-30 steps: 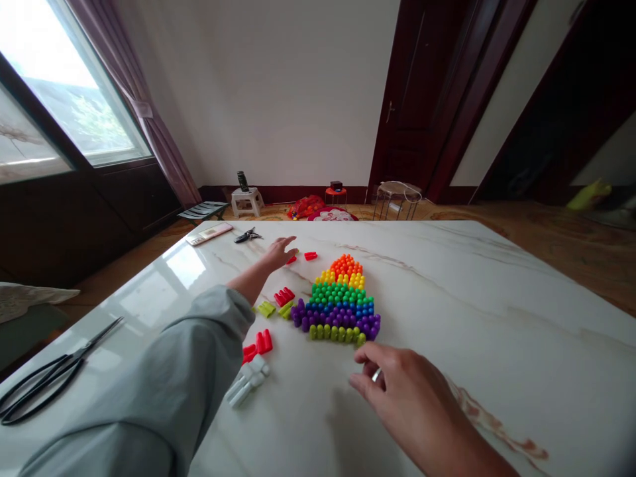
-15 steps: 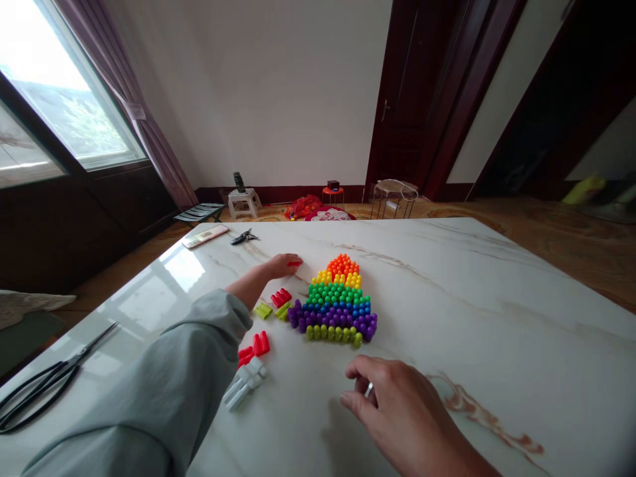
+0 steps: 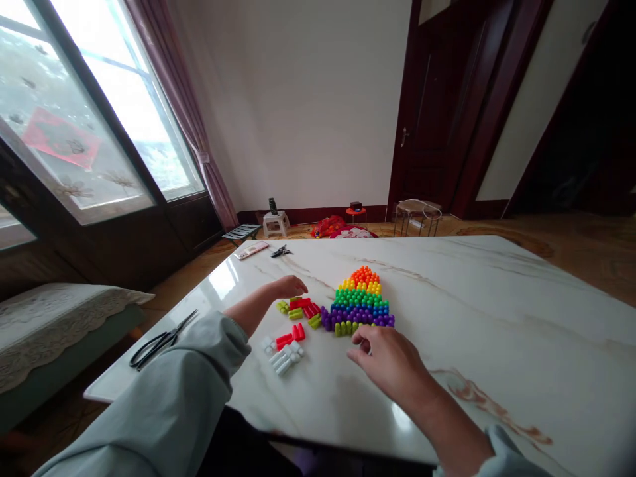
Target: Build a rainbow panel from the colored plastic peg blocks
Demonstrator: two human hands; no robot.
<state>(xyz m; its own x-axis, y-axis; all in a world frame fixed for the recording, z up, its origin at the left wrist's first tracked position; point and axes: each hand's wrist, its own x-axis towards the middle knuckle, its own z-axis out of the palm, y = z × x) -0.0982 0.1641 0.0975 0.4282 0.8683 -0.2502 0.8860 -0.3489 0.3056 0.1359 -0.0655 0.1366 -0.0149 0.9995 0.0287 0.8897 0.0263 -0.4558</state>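
Note:
My left hand [image 3: 291, 286] reaches over the table just above a group of loose plastic pieces, its fingers loosely bent with nothing seen in them. Below it lie red pieces [image 3: 311, 310] and olive-green pieces [image 3: 295, 314]. Closer to me are another red piece [image 3: 283, 340] and clear-white pieces [image 3: 287, 358]. My right hand [image 3: 387, 358] hovers at the near edge of a rainbow-striped bead piece [image 3: 360, 297], its thumb and forefinger curved and apart. That hand covers part of the olive-green front row [image 3: 344, 328]. Its inner fingers are hidden.
Black-handled scissors [image 3: 161, 341] lie at the table's left edge. A phone [image 3: 251, 250] and a bunch of keys [image 3: 281, 251] rest at the far left of the marble table [image 3: 477, 318]. Beyond stand a white stool [image 3: 275, 224] and a wire-legged stool [image 3: 418, 211].
The view has shifted back and left. My left hand has drawn closer to the loose pieces, and the red piece it held now lies among them. My right hand is nearer the bead piece.

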